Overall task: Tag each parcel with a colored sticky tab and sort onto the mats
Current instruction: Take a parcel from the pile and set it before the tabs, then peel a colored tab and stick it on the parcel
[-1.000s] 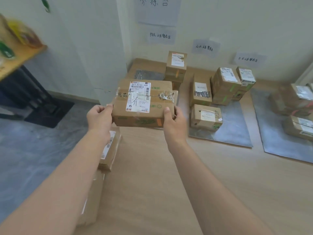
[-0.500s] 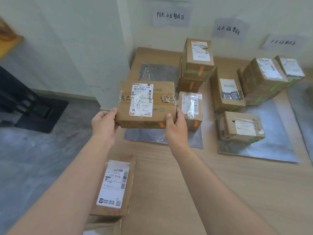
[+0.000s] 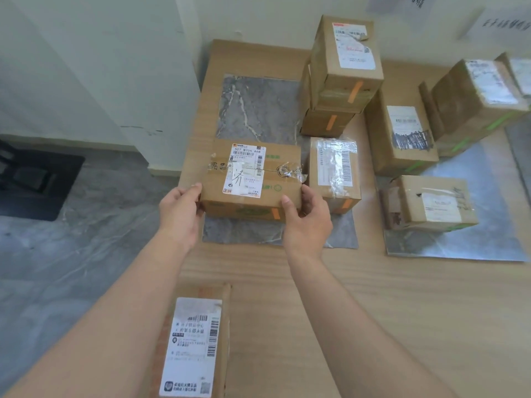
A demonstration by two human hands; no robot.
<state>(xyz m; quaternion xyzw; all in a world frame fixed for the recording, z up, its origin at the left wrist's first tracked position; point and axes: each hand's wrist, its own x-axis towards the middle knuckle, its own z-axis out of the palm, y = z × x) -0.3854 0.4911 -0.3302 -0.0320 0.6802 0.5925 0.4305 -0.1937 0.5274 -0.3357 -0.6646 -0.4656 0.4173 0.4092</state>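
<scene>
Both hands, left hand [image 3: 179, 214] and right hand [image 3: 307, 222], grasping orange-tabbed parcel [image 3: 251, 179] above grey mat [image 3: 255, 110]. Risk: right end bumps taped parcel [image 3: 334, 170] just beside; one-sided release tips it.

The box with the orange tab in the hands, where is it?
Mid-view, the held box hangs over the left grey mat, just left of a taped parcel.
</scene>
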